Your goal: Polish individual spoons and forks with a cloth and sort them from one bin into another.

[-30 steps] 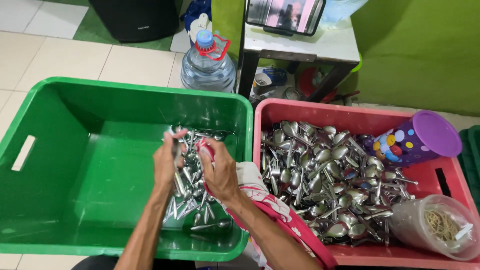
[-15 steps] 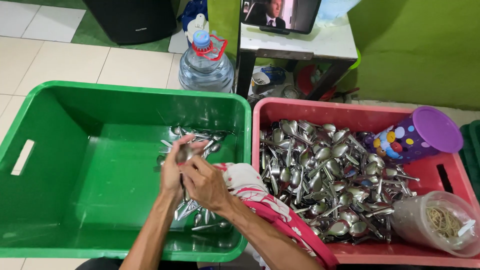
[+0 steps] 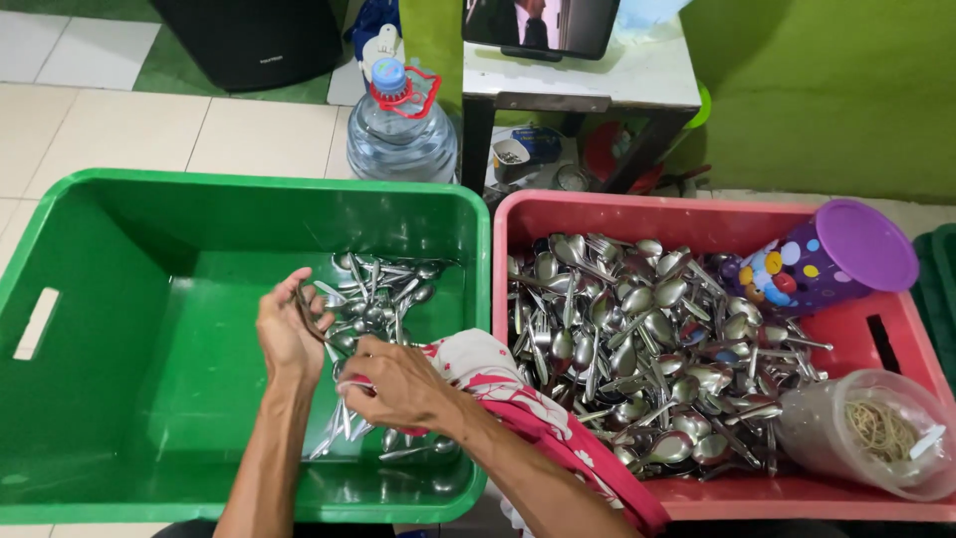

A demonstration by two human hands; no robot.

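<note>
Left hand [image 3: 287, 339]: fingers curled round a rubber band [image 3: 311, 317], above the spoons [image 3: 383, 299] in the green bin [image 3: 239, 204]. Right hand [image 3: 398, 384]: closed on a spoon bundle [image 3: 344, 428]. Advice: stretch band wide, keep handles aligned.

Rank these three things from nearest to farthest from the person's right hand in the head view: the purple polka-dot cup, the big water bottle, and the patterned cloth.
1. Patterned cloth: touching the right hand, draped over the green crate's edge.
2. Water bottle: on the floor beyond the crates, straight ahead.
3. Purple polka-dot cup: far right, lying in the red crate's back corner.
</note>
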